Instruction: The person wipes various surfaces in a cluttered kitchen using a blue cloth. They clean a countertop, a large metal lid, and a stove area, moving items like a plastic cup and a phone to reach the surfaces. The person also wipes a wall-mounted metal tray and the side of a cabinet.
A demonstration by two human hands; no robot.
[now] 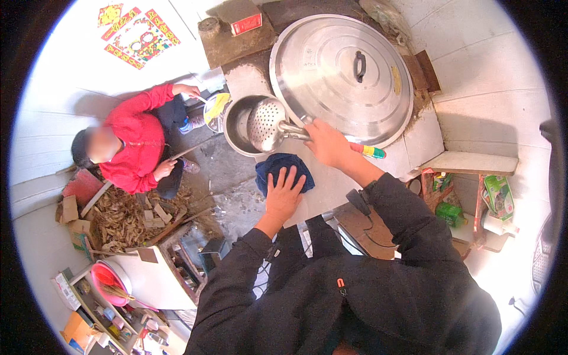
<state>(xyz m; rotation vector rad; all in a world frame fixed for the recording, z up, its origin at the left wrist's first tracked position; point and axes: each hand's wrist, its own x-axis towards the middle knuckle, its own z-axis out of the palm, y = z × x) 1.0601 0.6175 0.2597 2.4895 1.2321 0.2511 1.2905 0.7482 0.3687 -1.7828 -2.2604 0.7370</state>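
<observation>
My left hand lies palm down, fingers spread, on a bunched dark blue cloth at the edge of the pale tiled stove top. My right hand grips the handle of a perforated steel skimmer. Its bowl rests in a steel pot, and a striped red, yellow and green handle end sticks out past my wrist. Whether a second utensil is in this grip, I cannot tell. Just beyond it, a large round steel lid with a black handle covers part of the stove.
Left of the stove sits a person in red, holding a stick and touching a round container. Dry leaves and wood pieces lie on the floor. A low shelf holds bottles at right. A pink basin stands lower left.
</observation>
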